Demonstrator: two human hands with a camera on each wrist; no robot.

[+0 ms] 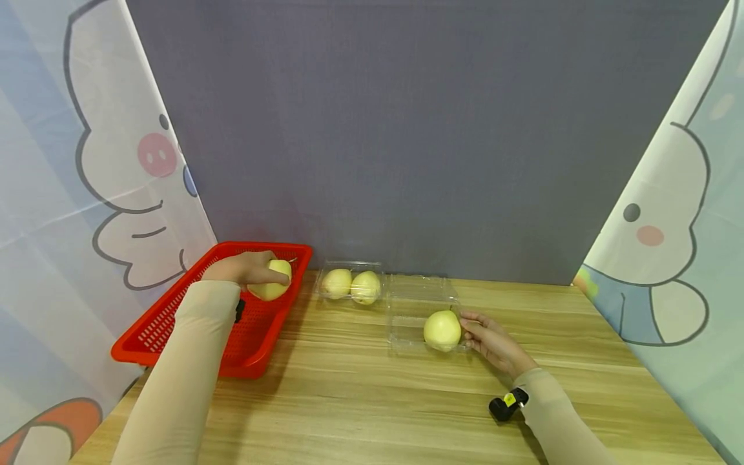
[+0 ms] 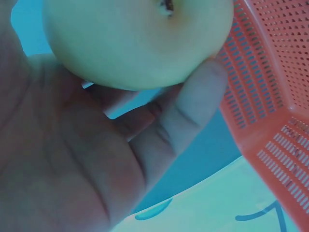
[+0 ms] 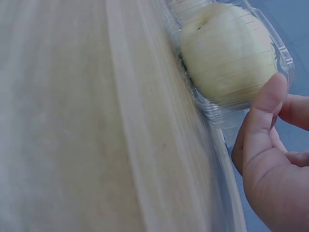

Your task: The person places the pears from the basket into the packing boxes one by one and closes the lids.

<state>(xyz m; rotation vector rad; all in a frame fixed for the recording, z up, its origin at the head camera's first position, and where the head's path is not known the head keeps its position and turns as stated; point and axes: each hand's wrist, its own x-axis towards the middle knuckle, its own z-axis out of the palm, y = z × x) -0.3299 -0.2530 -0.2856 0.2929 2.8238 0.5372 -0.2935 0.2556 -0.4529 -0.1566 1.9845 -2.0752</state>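
Observation:
My left hand (image 1: 237, 266) grips a pale yellow pear (image 1: 270, 292) over the red basket, its stem pointing right. In the left wrist view the fingers wrap the underside of that pear (image 2: 140, 43). At centre right lies an opened clear plastic clamshell box (image 1: 403, 328), lid laid back toward the wall. One pear (image 1: 443, 332) sits in its right end. My right hand (image 1: 495, 343) pinches the right edge of this box, fingertips beside the pear, as the right wrist view shows with the box wall (image 3: 227, 113) near the thumb.
The slotted red basket (image 1: 264, 345) stands at the left of the wooden table (image 1: 360, 407). Between basket and opened box, near the back, is another clear box (image 1: 351, 265) with two pears (image 1: 365, 288) inside. A grey wall (image 1: 407, 129) rises behind; printed cloths flank both sides.

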